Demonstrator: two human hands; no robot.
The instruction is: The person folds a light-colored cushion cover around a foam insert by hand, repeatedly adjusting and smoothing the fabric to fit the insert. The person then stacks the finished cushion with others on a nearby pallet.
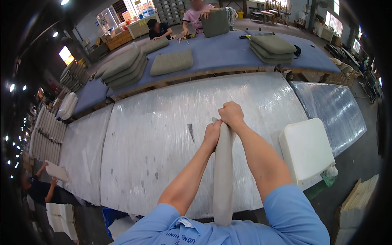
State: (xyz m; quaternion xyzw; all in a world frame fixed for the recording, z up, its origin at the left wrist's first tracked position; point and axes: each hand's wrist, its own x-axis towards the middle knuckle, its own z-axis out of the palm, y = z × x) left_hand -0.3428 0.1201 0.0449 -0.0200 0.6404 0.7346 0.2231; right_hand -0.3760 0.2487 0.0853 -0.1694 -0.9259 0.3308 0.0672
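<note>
A light grey seat cushion [223,175] stands on edge in front of me, its narrow side up and its near end against my shirt. At its far end my left hand [212,134] grips the cover from the left side. My right hand [232,115] is closed in a fist on the same end, just above and beyond the left. Whatever the fingers pinch there is mostly hidden. Beneath lies a table [151,134] wrapped in clear plastic film, with small grey scraps [190,131] on it.
At my right lies a white foam seat pad [306,147] near a green bag [328,179]. Beyond, a blue-topped table [224,51] carries stacks of grey-green cushions [271,47]. Two people work across it; another person [41,185] handles a cushion at far left. Foam stacks [359,200] stand lower right.
</note>
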